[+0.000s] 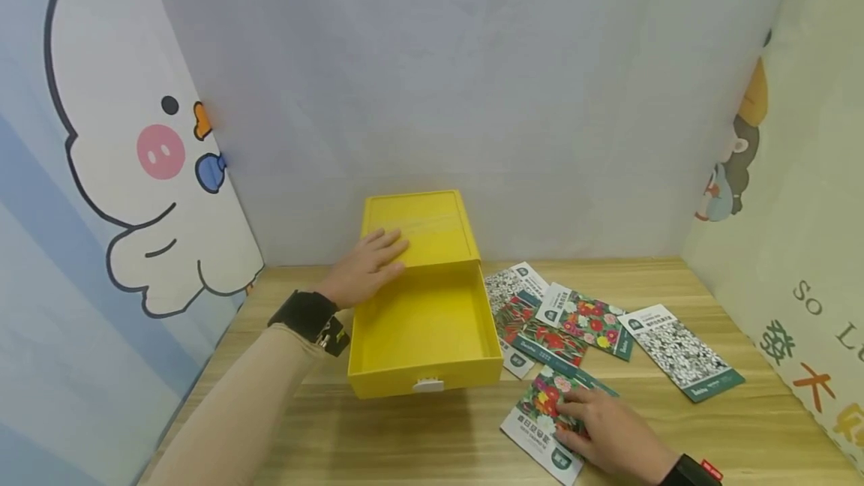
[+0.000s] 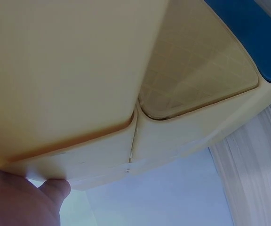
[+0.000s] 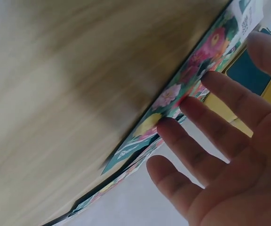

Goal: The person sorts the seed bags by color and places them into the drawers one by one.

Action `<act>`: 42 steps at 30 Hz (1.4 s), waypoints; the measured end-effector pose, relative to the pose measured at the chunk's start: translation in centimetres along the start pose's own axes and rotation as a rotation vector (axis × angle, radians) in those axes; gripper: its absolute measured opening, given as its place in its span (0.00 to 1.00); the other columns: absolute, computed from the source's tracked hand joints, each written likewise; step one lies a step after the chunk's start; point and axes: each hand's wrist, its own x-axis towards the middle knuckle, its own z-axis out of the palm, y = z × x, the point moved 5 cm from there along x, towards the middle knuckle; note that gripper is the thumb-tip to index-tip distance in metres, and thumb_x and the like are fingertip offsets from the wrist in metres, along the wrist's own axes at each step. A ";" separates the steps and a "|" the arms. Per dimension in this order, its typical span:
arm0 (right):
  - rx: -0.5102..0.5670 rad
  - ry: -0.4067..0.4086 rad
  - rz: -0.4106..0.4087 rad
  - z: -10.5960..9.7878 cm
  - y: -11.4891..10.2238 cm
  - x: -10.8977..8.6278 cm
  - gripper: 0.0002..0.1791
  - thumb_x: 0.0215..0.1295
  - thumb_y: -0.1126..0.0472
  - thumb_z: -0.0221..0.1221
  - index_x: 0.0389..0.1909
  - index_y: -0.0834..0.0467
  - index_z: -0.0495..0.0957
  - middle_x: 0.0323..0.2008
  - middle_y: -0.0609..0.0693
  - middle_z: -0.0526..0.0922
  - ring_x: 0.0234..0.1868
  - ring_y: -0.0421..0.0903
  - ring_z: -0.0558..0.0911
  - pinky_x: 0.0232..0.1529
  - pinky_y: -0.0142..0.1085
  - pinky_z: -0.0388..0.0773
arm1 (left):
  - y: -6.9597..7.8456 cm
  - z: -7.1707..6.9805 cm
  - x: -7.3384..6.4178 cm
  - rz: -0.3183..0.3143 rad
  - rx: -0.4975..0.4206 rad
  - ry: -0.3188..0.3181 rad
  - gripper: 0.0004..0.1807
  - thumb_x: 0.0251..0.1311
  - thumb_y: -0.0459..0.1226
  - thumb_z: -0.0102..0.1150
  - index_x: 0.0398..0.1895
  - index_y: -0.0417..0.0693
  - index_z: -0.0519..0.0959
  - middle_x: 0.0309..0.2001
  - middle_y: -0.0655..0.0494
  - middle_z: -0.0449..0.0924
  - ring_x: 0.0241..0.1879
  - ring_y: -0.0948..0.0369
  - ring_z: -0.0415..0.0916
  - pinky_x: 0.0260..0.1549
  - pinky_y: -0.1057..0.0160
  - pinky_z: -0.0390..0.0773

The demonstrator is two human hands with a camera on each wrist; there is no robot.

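A yellow drawer box [image 1: 432, 220] stands against the back wall with its drawer [image 1: 466, 376] pulled out toward me, the inside bare. My left hand [image 1: 364, 268] rests on the left front part of the box's top, fingers extended. At the front right, my right hand [image 1: 614, 433] touches a flower seed packet [image 1: 529, 430] lying on the table. The right wrist view shows straight, spread fingertips [image 3: 171, 129] against that packet's printed face; none curl round it. A white handle [image 1: 428, 385] sits on the drawer front.
Right of the drawer, several packets overlap: a white-flower one [image 1: 502, 285], a red-flower one [image 1: 556, 343] and a mixed-flower one [image 1: 594, 323]. Another white-flower packet [image 1: 682, 351] lies farther right. The wooden table [image 1: 385, 437] meets a grey back curtain [image 1: 574, 133] and printed side curtains.
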 end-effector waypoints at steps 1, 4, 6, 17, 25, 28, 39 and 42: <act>0.002 -0.006 -0.001 0.0 0.0 0.0 0.27 0.65 0.40 0.56 0.51 0.58 0.83 0.53 0.55 0.80 0.55 0.55 0.78 0.53 0.52 0.75 | 0.0 0.0 0.0 0.001 0.004 0.000 0.29 0.74 0.45 0.43 0.73 0.41 0.58 0.74 0.41 0.49 0.73 0.41 0.38 0.69 0.39 0.41; 0.008 -0.020 -0.011 0.1 -0.2 -0.1 0.28 0.65 0.39 0.56 0.51 0.58 0.83 0.53 0.55 0.80 0.55 0.55 0.78 0.54 0.52 0.75 | 0.0 0.0 0.0 0.005 0.011 0.004 0.29 0.74 0.44 0.43 0.73 0.40 0.59 0.74 0.41 0.49 0.73 0.41 0.38 0.69 0.39 0.41; 0.011 -0.027 -0.025 0.0 -0.4 -0.1 0.27 0.65 0.40 0.56 0.50 0.58 0.83 0.53 0.54 0.80 0.55 0.55 0.78 0.53 0.51 0.76 | 0.0 0.0 0.1 0.005 0.011 0.005 0.29 0.74 0.44 0.43 0.73 0.40 0.59 0.74 0.41 0.49 0.73 0.41 0.38 0.69 0.39 0.41; 0.065 -0.086 -0.057 0.0 -0.9 0.1 0.28 0.64 0.38 0.57 0.51 0.57 0.83 0.55 0.55 0.80 0.54 0.54 0.80 0.51 0.50 0.78 | 0.1 -0.1 0.1 0.009 0.008 0.013 0.28 0.74 0.43 0.43 0.72 0.39 0.59 0.74 0.40 0.50 0.73 0.41 0.39 0.69 0.39 0.42; 0.101 -0.133 -0.050 0.2 -1.1 0.4 0.27 0.64 0.38 0.57 0.52 0.53 0.82 0.56 0.53 0.78 0.55 0.53 0.79 0.52 0.50 0.77 | 0.0 0.0 0.1 0.013 -0.003 0.008 0.29 0.74 0.44 0.43 0.72 0.40 0.58 0.74 0.40 0.49 0.73 0.41 0.38 0.69 0.39 0.41; 0.105 -0.131 -0.076 0.2 -1.3 0.6 0.26 0.64 0.38 0.56 0.52 0.53 0.83 0.56 0.52 0.78 0.54 0.52 0.79 0.52 0.50 0.77 | 0.0 0.0 0.1 0.017 -0.003 0.010 0.29 0.74 0.44 0.43 0.72 0.39 0.59 0.74 0.40 0.49 0.73 0.41 0.38 0.69 0.39 0.41; 0.151 -0.163 -0.112 0.6 -2.1 1.4 0.24 0.64 0.39 0.57 0.51 0.51 0.82 0.57 0.51 0.77 0.54 0.49 0.79 0.52 0.48 0.78 | 0.2 -0.1 0.0 0.028 0.007 0.018 0.28 0.74 0.42 0.44 0.72 0.38 0.59 0.73 0.39 0.50 0.73 0.40 0.40 0.69 0.40 0.42; 0.162 -0.177 -0.117 0.8 -2.3 1.7 0.23 0.64 0.40 0.58 0.51 0.51 0.82 0.57 0.50 0.77 0.54 0.48 0.79 0.52 0.47 0.78 | 0.2 -0.1 0.0 0.026 0.004 0.014 0.28 0.74 0.42 0.43 0.72 0.38 0.59 0.73 0.39 0.50 0.73 0.40 0.40 0.69 0.40 0.42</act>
